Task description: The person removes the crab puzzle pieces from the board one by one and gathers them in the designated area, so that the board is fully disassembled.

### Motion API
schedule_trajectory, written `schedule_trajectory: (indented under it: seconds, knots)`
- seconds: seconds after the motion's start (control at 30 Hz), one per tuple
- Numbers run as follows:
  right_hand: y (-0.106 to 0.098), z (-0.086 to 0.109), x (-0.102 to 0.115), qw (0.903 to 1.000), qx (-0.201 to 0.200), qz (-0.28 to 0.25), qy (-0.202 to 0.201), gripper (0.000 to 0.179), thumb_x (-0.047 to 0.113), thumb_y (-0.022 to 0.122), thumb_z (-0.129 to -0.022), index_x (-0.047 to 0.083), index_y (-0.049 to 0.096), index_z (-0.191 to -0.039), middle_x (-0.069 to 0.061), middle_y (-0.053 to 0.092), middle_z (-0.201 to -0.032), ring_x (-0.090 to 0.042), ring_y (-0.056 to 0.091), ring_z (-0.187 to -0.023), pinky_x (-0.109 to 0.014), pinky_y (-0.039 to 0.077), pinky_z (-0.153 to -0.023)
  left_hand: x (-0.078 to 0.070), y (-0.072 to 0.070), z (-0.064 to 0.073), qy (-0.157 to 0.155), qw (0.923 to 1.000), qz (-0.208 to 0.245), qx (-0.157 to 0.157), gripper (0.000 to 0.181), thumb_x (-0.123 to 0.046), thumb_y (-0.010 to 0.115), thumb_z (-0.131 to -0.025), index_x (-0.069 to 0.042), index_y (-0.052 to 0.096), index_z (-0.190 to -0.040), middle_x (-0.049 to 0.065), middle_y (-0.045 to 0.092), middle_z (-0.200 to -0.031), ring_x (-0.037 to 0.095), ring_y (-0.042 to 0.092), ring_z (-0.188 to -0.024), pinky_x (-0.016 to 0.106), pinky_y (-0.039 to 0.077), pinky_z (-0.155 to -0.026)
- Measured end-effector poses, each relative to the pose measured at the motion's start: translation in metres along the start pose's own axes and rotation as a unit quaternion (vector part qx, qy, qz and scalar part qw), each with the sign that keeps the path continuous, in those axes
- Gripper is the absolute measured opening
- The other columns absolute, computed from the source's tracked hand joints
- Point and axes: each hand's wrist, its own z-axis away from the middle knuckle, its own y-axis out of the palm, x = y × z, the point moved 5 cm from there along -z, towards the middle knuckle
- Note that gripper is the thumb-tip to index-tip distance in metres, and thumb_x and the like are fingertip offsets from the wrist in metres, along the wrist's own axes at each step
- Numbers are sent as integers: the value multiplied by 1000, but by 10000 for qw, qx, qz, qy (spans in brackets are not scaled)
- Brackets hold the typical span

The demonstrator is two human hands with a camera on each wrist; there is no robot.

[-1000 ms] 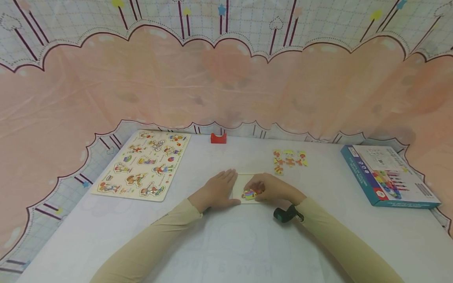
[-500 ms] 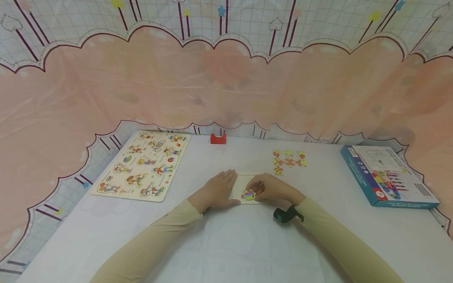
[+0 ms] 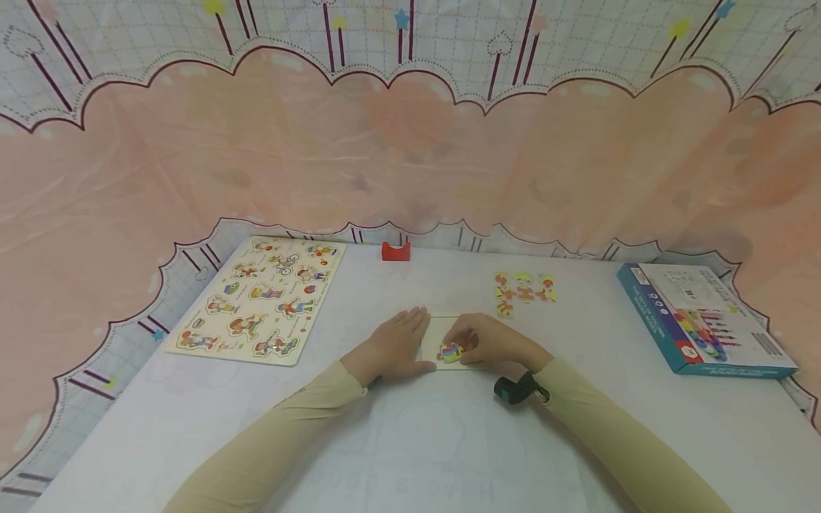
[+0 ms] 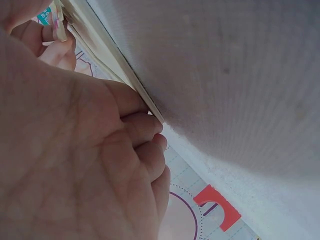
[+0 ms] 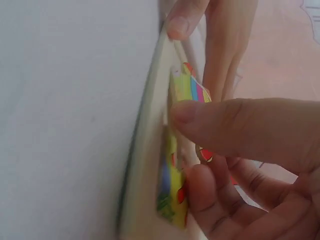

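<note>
My left hand (image 3: 399,343) lies along the left edge of a small wooden puzzle tray (image 3: 435,329), its fingers pointing to the back and the thumb by the front corner. In the left wrist view its fingertips (image 4: 156,125) touch the tray's edge. My right hand (image 3: 490,340) pinches a yellow puzzle piece (image 3: 452,353) with rainbow stripes low over the tray. The right wrist view shows the thumb (image 5: 190,114) on that piece, tilted away from the tray. Another colourful piece (image 5: 172,192) lies on the tray below it, partly hidden by the fingers.
Several loose puzzle pieces (image 3: 524,291) lie beyond the right hand. A large peg-puzzle board (image 3: 253,303) with figures lies on the left. At the back is a red notched block (image 3: 395,251), and a blue-edged box (image 3: 712,320) lies on the right.
The striped piece has turned a little in my right hand, its right side now tipped up. The left hand has kept its place on the tray's edge.
</note>
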Motion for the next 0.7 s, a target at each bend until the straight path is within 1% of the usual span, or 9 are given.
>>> schedule_trajectory:
  seconds: [0.07,0.37,0.7]
  knots:
    - [0,-1,1,10000,0,24,30,26,4,74,-77,8,71,-103,-4,64,-96,-10,57,-83,-16,50,-72,0,0,0,6,10000,10,-13,90,-62,47,-88,-1,21,-149,12,20,-157,23,17,-147,35,16,-121]
    - [0,-2,0,9999,-99,73,120,25,2,74,-76,9,72,-101,-3,64,-93,-10,55,-81,-19,49,-73,0,0,1,24,10000,6,-37,89,-61,46,-89,0,20,-149,13,20,-157,23,17,-146,34,16,-121]
    - [0,-2,-3,9994,-228,61,247,26,3,76,-75,5,69,-100,-4,65,-91,-9,55,-76,-18,49,-68,-1,-2,1,0,10000,68,-52,89,-60,48,-88,-1,21,-149,13,20,-157,24,18,-146,35,16,-121]
